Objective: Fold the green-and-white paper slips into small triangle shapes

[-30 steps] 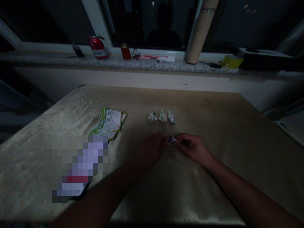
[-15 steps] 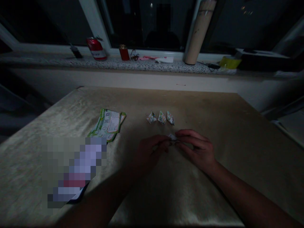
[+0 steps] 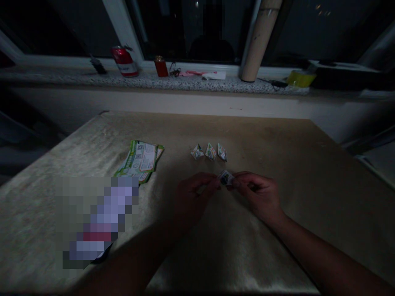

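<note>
Between my two hands is a small folded piece of printed paper [image 3: 226, 178], pale with a dark patch. My left hand [image 3: 197, 193] pinches its left corner, and my right hand [image 3: 259, 191] pinches the right one. Just beyond, three small folded paper shapes stand in a row on the table: a left one [image 3: 196, 151], a middle one [image 3: 210, 151] and a right one [image 3: 221, 152]. They are white with green and orange print. To the left lie green and white printed packets [image 3: 140, 160], partly overlapping.
A blurred-out long object [image 3: 108, 213] lies on the cloth-covered table [image 3: 262, 139] left of my left forearm. On the windowsill [image 3: 142, 82] behind are a red can [image 3: 124, 61], a red jar [image 3: 161, 67], a tall cardboard tube [image 3: 259, 45] and a yellow item [image 3: 300, 78].
The folded paper has turned so its printed face with the dark patch now shows. My right hand's fingers have drawn in tighter on its corner. The paper shapes on the table stay put.
</note>
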Action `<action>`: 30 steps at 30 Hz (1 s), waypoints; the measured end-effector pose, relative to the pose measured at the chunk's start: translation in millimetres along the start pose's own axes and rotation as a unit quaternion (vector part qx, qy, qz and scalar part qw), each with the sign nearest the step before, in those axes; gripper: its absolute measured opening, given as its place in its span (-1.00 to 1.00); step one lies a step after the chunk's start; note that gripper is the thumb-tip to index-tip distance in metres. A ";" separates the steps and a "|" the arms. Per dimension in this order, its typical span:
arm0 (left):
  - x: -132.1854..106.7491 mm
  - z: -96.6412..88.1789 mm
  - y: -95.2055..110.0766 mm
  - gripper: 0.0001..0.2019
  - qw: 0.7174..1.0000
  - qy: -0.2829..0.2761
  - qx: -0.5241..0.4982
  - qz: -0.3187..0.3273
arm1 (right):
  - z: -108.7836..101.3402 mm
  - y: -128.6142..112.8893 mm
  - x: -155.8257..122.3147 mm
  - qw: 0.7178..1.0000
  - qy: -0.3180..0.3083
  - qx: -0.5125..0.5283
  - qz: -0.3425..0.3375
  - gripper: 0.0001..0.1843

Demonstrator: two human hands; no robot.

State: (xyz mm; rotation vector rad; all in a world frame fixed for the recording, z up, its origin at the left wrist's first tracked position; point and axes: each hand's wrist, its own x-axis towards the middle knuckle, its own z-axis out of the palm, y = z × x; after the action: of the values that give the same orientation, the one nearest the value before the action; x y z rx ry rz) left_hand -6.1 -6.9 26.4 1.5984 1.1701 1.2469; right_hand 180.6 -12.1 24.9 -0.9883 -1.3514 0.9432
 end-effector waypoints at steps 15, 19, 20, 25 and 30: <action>-7.2 6.8 -5.7 -0.86 0.999 0.022 0.026 0.028 | 6.9 0.0 -4.7 1.000 0.007 -0.017 -0.014 -0.73; -7.4 6.7 -4.7 -0.85 0.998 0.025 0.046 0.033 | 7.5 -1.0 -4.5 1.000 0.008 -0.024 -0.018 -0.70; -7.5 6.8 -4.2 -0.84 0.998 0.027 0.048 0.032 | 7.5 -1.0 -4.7 1.000 0.009 -0.025 -0.017 -0.70; -8.7 6.8 -2.1 -0.80 0.999 0.040 0.031 0.007 | 5.4 1.3 -6.6 1.000 -0.002 -0.018 -0.006 -0.73; -6.5 4.5 -3.4 -0.83 0.999 0.026 -0.031 -0.012 | 2.6 4.9 -7.7 0.999 -0.034 -0.013 -0.022 -0.76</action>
State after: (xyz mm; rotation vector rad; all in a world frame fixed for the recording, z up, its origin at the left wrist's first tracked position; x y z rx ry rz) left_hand -3.0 -12.4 20.6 1.5108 1.1686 1.3031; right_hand 178.0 -17.7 17.8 -0.9498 -1.4404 0.9347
